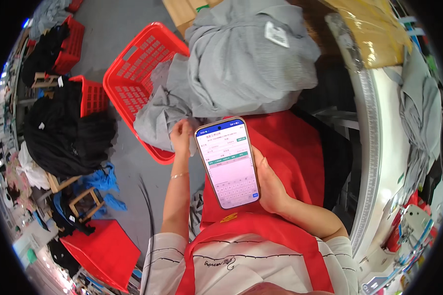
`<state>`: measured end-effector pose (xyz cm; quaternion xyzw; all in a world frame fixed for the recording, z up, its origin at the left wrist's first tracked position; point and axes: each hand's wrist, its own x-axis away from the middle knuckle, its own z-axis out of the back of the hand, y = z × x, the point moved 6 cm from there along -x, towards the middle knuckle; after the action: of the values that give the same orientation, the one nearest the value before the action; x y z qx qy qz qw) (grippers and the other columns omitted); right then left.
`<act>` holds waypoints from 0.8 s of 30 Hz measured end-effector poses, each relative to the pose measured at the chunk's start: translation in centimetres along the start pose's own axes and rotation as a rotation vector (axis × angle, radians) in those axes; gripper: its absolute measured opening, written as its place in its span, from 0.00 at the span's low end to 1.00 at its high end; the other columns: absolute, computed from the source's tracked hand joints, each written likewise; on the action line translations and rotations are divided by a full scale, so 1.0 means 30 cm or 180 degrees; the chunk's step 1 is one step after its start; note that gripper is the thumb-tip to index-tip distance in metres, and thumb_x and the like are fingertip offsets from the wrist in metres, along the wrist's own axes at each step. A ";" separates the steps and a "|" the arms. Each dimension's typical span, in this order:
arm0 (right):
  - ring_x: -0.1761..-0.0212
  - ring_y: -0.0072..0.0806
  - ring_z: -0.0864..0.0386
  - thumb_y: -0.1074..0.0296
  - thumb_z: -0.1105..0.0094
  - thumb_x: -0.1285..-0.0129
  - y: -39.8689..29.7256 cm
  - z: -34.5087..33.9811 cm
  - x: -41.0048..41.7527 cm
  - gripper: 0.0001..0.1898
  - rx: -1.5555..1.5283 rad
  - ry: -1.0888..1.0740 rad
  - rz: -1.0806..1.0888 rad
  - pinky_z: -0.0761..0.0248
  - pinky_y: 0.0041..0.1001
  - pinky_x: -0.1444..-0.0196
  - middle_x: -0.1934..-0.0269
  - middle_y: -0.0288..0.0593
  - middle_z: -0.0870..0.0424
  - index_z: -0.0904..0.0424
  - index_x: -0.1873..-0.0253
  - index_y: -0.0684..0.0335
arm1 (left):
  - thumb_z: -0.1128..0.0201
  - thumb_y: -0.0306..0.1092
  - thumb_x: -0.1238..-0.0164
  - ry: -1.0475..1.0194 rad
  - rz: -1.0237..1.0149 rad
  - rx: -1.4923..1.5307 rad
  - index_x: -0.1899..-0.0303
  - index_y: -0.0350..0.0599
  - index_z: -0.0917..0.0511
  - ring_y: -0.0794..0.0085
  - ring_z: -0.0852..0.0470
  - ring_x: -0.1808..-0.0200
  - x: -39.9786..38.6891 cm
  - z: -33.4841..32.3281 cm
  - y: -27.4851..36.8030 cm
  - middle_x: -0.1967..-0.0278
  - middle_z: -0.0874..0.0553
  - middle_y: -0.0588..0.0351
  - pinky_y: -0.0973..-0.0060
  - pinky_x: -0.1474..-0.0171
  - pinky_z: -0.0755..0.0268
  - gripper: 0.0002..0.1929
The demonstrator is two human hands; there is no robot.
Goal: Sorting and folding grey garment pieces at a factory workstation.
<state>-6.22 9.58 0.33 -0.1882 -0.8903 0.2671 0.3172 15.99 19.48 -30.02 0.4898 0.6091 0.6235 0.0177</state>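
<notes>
My right hand (pixel 271 184) holds a smartphone (pixel 228 162) upright over my lap, its thumb along the phone's right edge. The lit screen shows a form with a table and an on-screen keyboard. To the phone's left, my left hand (pixel 181 134) has its fingers curled and slightly blurred, beside grey fabric (pixel 162 114). Whether it grips that fabric is unclear. The fabric hangs into a red plastic basket (pixel 112 77). Beyond the phone lies a large grey fabric bundle (pixel 251 70) with a white label (pixel 277 34). A red apron (pixel 288 147) covers my lap.
On the right runs a white table edge with a measuring scale (pixel 363 155), grey cloth (pixel 419 118) and a tape-wrapped package (pixel 376 33). A sewing machine (pixel 413 225) stands lower right. Black garments (pixel 66 140), a red box (pixel 103 250) and wooden stools (pixel 86 202) are at left.
</notes>
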 end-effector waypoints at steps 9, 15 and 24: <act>0.34 0.29 0.47 0.40 0.67 0.36 -0.164 0.120 0.229 0.36 -0.0018 0.0400 0.0845 0.51 0.29 0.36 0.35 0.43 0.47 0.58 0.33 0.62 | 0.54 0.36 0.32 -0.0021 -0.2213 -0.0217 0.61 0.37 0.29 0.74 0.26 0.70 0.622 -0.611 0.697 0.69 0.22 0.54 0.76 0.62 0.32 0.11; 0.36 0.30 0.41 0.43 0.72 0.34 -0.250 0.195 0.403 0.33 -0.0415 0.0689 0.1609 0.45 0.31 0.37 0.37 0.43 0.43 0.55 0.33 0.62 | 0.59 0.46 0.32 -0.3298 -0.0472 0.0607 0.59 0.39 0.31 0.62 0.25 0.65 1.076 -1.119 0.760 0.68 0.21 0.47 0.67 0.59 0.33 0.18; 0.36 0.33 0.42 0.36 0.71 0.38 -0.243 0.333 0.699 0.38 -0.1019 0.1403 0.2514 0.48 0.37 0.36 0.36 0.43 0.43 0.57 0.33 0.61 | 0.64 0.58 0.35 -0.6026 0.3869 -0.0266 0.50 0.14 0.36 0.45 0.27 0.49 1.658 -1.328 0.678 0.51 0.29 0.27 0.62 0.40 0.43 0.40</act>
<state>-29.36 10.86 7.85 -0.6107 -0.6922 0.1804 0.3397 -23.35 15.45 23.93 0.9804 -0.0107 -0.0742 0.1824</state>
